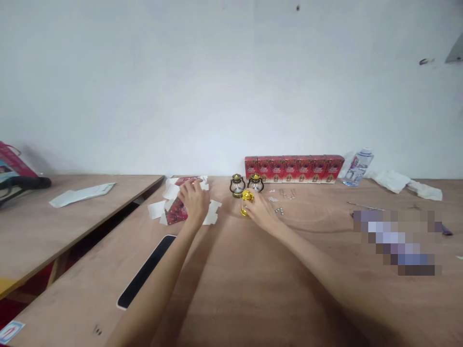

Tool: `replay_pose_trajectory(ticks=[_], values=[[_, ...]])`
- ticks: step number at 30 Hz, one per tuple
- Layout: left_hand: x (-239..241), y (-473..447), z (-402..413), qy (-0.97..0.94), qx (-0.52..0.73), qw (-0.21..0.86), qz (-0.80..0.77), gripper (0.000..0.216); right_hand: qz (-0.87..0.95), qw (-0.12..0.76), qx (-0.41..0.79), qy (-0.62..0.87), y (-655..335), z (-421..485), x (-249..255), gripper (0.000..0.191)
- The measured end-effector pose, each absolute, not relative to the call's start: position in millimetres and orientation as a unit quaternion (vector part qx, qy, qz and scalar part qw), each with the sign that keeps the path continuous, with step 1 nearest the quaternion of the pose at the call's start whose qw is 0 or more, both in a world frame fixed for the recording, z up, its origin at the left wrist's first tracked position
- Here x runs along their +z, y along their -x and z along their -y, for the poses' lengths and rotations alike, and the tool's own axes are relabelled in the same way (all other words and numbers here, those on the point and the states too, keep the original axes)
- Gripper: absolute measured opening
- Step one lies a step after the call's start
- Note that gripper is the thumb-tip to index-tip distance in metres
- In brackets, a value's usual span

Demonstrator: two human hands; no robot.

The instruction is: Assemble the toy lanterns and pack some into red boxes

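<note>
My left hand (195, 201) reaches far across the wooden table (235, 289) and rests on a pile of flattened red and white cardboard boxes (173, 212), fingers curled over one of them. My right hand (261, 209) is stretched out beside it and grips a small gold lantern (247, 198) lying on the table. Two more small lanterns (238, 185) (255, 183) stand upright just behind. Small metal parts (279, 210) lie scattered right of my right hand.
A row of several red boxes (294, 168) lines the wall. A plastic water bottle (357, 167) and white cloth (405, 183) sit at the right. A black slot (144, 272) is cut in the table. A second table (54, 217) with white paper (81, 193) stands left.
</note>
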State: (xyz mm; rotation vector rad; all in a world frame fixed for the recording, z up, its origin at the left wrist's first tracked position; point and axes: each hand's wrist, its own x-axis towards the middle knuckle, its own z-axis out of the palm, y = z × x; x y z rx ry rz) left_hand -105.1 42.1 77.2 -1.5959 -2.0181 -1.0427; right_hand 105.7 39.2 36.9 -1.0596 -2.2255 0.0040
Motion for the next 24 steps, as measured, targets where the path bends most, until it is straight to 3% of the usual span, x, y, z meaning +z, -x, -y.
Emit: replay_pose_trajectory(ticks=[3, 6, 8, 10, 17, 21, 24], values=[[65, 76, -31, 0.691, -0.437, 0.078, 0.570, 0.043, 0.820, 0.440, 0.059, 0.362, -118, -32, 29, 0.014], [44, 52, -24, 0.713, -0.487, -0.167, 0.476, 0.064, 0.735, 0.570, 0.124, 0.346, -127, -23, 27, 0.012], [30, 39, -23, 0.671, -0.494, -0.336, 0.439, 0.063, 0.675, 0.624, 0.174, 0.353, -130, -17, 28, 0.014], [21, 30, -22, 0.633, -0.495, -0.415, 0.426, 0.052, 0.647, 0.633, 0.212, 0.370, -132, -12, 27, 0.015], [12, 21, -13, 0.647, -0.499, -0.336, 0.468, 0.043, 0.644, 0.586, 0.136, 0.474, -146, 1, 5, 0.019], [14, 21, -9, 0.689, -0.480, -0.252, 0.482, 0.040, 0.564, 0.623, 0.193, 0.507, -157, -10, -5, 0.032], [13, 22, -8, 0.688, -0.479, -0.246, 0.486, 0.037, 0.505, 0.654, 0.275, 0.491, -162, -22, -9, 0.036]])
